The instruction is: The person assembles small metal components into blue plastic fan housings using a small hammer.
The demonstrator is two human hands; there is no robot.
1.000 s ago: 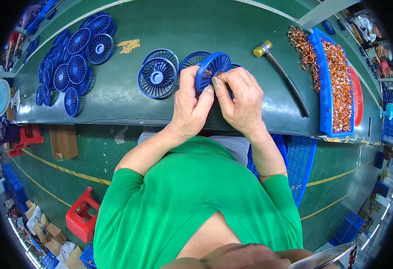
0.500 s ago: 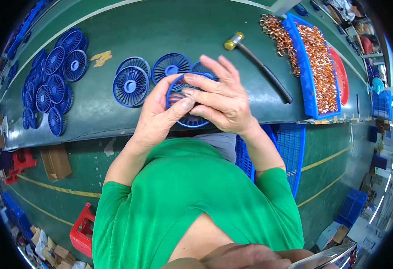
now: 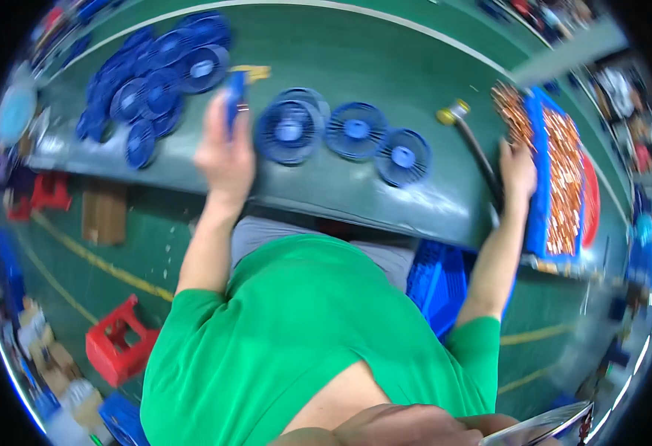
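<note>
Spreading across the view, the green tabletop (image 3: 422, 82) bears a pile of blue slatted discs (image 3: 159, 85) toward its left and four more discs (image 3: 356, 129) near its middle, two of them overlapping. At the right a long blue tray (image 3: 537, 186) is filled with copper-coloured rings (image 3: 563, 178), and a hammer (image 3: 477, 146) with yellow head and dark handle lies left of it. The left hand (image 3: 225, 160), raised between the pile and the middle discs, grips one blue disc (image 3: 234, 97) edge-on between thumb and fingers. The right hand (image 3: 517, 171) reaches to the near end of a loose heap of rings (image 3: 514, 113) beside the tray; blur hides its fingertips, so whether they hold a ring cannot be told. A coppery glint (image 3: 243, 108) shows at the side of the held disc
</note>
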